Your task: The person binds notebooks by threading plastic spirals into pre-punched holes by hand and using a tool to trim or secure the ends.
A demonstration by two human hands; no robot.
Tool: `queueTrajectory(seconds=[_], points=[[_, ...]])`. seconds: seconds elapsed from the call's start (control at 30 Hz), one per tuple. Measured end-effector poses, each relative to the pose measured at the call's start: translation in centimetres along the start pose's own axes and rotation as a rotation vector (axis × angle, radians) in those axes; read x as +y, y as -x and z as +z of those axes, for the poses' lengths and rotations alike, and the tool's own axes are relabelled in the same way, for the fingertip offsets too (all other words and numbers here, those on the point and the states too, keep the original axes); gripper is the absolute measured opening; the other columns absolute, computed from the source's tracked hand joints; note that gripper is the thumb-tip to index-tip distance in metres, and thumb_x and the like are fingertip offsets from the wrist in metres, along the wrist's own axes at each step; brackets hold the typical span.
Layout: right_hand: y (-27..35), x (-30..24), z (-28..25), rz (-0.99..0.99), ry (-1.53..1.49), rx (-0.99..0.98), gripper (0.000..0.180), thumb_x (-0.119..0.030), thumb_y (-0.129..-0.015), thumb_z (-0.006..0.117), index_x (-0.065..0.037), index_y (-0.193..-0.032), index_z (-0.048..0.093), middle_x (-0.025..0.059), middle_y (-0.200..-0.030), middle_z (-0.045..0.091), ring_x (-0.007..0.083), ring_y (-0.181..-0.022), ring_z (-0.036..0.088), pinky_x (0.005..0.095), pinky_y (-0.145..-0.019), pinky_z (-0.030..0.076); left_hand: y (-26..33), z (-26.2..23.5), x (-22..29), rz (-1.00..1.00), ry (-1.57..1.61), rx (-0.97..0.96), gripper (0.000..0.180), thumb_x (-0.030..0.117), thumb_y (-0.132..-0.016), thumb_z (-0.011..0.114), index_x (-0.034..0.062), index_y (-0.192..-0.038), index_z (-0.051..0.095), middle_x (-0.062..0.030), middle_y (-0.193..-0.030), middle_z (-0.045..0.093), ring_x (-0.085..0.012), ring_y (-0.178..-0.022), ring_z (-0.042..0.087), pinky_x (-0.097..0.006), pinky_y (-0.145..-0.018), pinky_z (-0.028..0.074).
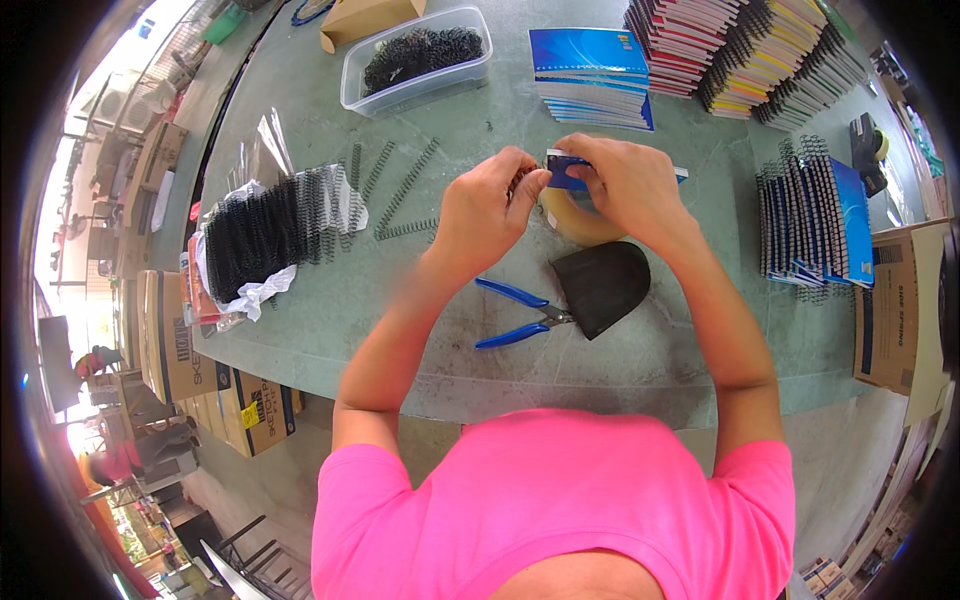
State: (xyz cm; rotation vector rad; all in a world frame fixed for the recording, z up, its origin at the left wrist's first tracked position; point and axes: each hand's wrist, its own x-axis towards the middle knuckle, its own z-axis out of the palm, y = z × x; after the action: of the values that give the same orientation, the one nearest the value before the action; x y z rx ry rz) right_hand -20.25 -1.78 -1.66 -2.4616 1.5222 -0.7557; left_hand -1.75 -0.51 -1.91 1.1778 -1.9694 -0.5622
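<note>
My left hand [490, 205] and my right hand [625, 185] meet over the middle of the green table [400, 300]. Together they grip a small blue-covered notebook [566, 172], mostly hidden by the fingers. My left fingertips pinch its left edge, where a bit of black spiral wire shows. Under my hands lies a roll of tan tape [580, 222]. Just in front of it sit a black half-round pad [602, 286] and blue-handled pliers [515, 312].
Black spiral coils lie in an open plastic bag [265, 235] at left, with loose coils [400, 190] beside it. A clear tub of coils [418, 58] stands at the back. Notebook stacks [592, 75] fill the back right; bound notebooks [815, 215] and cardboard boxes [895, 305] sit at right.
</note>
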Motion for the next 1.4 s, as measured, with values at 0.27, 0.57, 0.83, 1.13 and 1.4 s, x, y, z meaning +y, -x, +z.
queueTrajectory(seconds=[0.27, 0.57, 0.83, 1.13, 1.4], points=[[0.2, 0.0, -0.2, -0.022, -0.089, 0.037, 0.014, -0.023, -0.083, 0.058, -0.013, -0.093, 0.063, 0.0070, -0.084, 0.065, 0.0287, -0.077, 0.062, 0.0402, -0.063, 0.047, -0.7, -1.0, 0.9, -0.591, 0.351, -0.284, 0.031, 0.030, -0.092, 0.053, 0.0012, -0.082, 0.057, -0.0089, -0.060, 0.058, -0.0228, -0.051, 0.057, -0.033, -0.050, 0.044], [0.4, -0.3, -0.3, -0.042, -0.031, 0.007, 0.017, -0.025, -0.086, 0.056, -0.012, -0.093, 0.064, 0.0064, -0.084, 0.064, 0.0284, -0.078, 0.062, 0.0390, -0.064, 0.047, -1.2, -1.9, -0.8, -0.299, 0.160, -0.311, 0.025, 0.030, -0.089, 0.058, 0.0047, -0.094, 0.061, -0.0059, -0.068, 0.054, -0.0122, -0.060, 0.051, -0.025, -0.055, 0.043], [-0.2, -0.9, 0.8, -0.024, -0.236, 0.184, 0.017, -0.021, -0.082, 0.061, -0.013, -0.096, 0.058, 0.0060, -0.082, 0.063, 0.0289, -0.077, 0.061, 0.0392, -0.062, 0.046, -1.3, -1.5, -1.4, 0.072, -0.069, -0.040, 0.021, 0.016, -0.077, 0.068, 0.0031, -0.093, 0.061, -0.0097, -0.076, 0.057, -0.0221, -0.068, 0.054, -0.034, -0.063, 0.044], [-0.5, -0.3, 0.7, -0.050, -0.348, 0.128, 0.023, -0.011, -0.078, 0.063, -0.009, -0.100, 0.055, 0.0085, -0.091, 0.061, 0.0282, -0.080, 0.060, 0.0356, -0.069, 0.048, 5.9, 6.4, 2.1, 0.196, -0.404, -0.351, 0.026, 0.019, -0.077, 0.066, 0.0051, -0.097, 0.056, -0.0130, -0.093, 0.057, -0.0302, -0.087, 0.055, -0.040, -0.069, 0.043], [0.9, 4.0, -2.6, 0.133, -0.494, 0.015, 0.022, -0.006, -0.078, 0.065, -0.005, -0.100, 0.062, 0.0045, -0.089, 0.064, 0.0169, -0.081, 0.061, 0.0290, -0.074, 0.048, 2.7, 0.9, 4.1, 0.001, -0.087, -0.108, 0.034, 0.021, -0.081, 0.063, 0.0064, -0.108, 0.048, -0.0179, -0.100, 0.052, -0.0339, -0.088, 0.058, -0.044, -0.074, 0.045]])
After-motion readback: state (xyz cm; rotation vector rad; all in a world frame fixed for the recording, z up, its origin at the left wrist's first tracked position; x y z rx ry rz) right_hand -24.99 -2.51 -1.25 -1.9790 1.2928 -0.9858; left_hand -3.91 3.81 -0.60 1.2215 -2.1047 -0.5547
